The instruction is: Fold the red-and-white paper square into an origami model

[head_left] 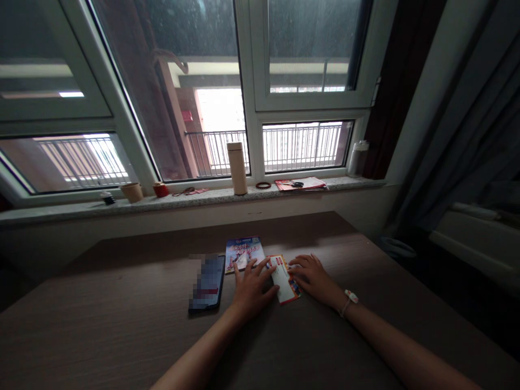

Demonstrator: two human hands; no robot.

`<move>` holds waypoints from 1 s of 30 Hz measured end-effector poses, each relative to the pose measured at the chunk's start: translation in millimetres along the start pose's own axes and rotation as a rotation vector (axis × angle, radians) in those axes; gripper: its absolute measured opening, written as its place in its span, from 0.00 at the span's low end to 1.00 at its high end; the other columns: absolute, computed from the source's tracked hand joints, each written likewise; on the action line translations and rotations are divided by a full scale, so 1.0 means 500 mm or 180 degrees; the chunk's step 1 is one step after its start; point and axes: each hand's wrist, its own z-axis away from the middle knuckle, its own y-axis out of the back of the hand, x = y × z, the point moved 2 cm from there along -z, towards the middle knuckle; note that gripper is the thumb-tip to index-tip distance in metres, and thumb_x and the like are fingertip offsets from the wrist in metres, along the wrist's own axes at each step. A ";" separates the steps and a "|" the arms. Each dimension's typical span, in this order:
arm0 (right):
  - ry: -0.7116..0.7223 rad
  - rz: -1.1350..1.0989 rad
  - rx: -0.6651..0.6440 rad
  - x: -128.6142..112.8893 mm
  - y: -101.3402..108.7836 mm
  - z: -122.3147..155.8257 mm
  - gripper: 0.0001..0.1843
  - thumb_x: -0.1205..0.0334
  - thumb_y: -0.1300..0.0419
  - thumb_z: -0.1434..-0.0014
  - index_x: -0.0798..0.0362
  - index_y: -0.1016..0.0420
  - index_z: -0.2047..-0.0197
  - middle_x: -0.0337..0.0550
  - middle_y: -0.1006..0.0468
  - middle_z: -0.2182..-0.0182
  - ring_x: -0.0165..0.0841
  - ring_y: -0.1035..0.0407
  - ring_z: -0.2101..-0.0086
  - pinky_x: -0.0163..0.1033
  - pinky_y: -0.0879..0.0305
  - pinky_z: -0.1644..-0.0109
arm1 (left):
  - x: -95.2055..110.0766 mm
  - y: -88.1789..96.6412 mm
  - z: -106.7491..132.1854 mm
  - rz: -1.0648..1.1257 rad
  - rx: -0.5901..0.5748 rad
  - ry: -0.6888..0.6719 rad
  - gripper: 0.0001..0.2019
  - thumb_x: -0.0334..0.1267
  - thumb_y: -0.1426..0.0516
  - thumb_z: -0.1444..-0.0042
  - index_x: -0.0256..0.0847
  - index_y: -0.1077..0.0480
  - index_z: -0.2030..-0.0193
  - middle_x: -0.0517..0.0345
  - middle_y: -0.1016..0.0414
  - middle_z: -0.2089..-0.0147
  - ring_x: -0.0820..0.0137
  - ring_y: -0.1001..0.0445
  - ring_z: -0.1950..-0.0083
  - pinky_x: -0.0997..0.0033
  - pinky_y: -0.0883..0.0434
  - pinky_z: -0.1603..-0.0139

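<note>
— Where are your hands?
— Your left hand (252,290) lies flat with its fingers spread on the left edge of the red-and-white card (285,281), and its fingertips touch the blue packet (244,252). Your right hand (312,279) rests open on the card's right edge. Neither hand grips it.
— And the card?
— It's on the tabletop (122,325), midway between the left and right edges and nearer the far edge. A dark phone (208,284) lies just left of your left hand.
</note>
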 end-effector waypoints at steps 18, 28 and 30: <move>-0.0096 -0.0216 0.0053 -0.003 -0.001 0.005 0.16 0.58 0.40 0.40 0.45 0.24 0.49 0.44 0.27 0.47 0.42 0.38 0.43 0.62 0.63 0.31 | -0.003 0.003 -0.002 0.0190 0.0293 0.0021 0.16 0.41 0.39 0.44 0.55 0.28 0.48 0.62 0.31 0.38 0.52 0.42 0.33 0.27 0.76 0.34; -0.0220 -0.0005 0.0107 -0.015 0.005 0.009 0.24 0.43 0.33 0.49 0.45 0.24 0.52 0.43 0.26 0.49 0.43 0.39 0.44 0.62 0.63 0.32 | -0.004 -0.004 -0.002 0.0204 0.0204 -0.0024 0.14 0.43 0.42 0.41 0.61 0.26 0.48 0.64 0.30 0.38 0.50 0.43 0.32 0.24 0.74 0.35; -0.0278 -0.0020 0.0058 -0.020 0.005 0.009 0.29 0.40 0.31 0.53 0.46 0.25 0.51 0.44 0.27 0.49 0.44 0.39 0.44 0.62 0.62 0.32 | -0.005 -0.005 -0.002 0.0184 0.0226 -0.0033 0.15 0.42 0.41 0.41 0.61 0.26 0.48 0.64 0.30 0.38 0.50 0.43 0.32 0.24 0.74 0.35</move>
